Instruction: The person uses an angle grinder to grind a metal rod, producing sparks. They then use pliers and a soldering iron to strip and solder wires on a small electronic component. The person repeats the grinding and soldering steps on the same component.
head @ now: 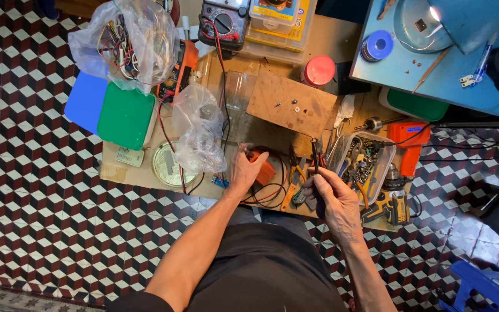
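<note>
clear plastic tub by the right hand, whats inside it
The clear plastic tub holds a jumble of small metal hardware, seemingly screws and fittings, with yellow-handled pliers lying at its near end. Whatever lies beneath the pile is covered. The right hand stays outside the tub.

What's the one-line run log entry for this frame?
left hand: on orange part | right hand: holds black probe | beside: parts tray

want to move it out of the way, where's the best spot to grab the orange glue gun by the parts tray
Take the orange glue gun by its handle, which points down toward the yellow drill, coming from the person's right. The clear parts tray crowds its other side, and a black cord runs off its top.
</note>
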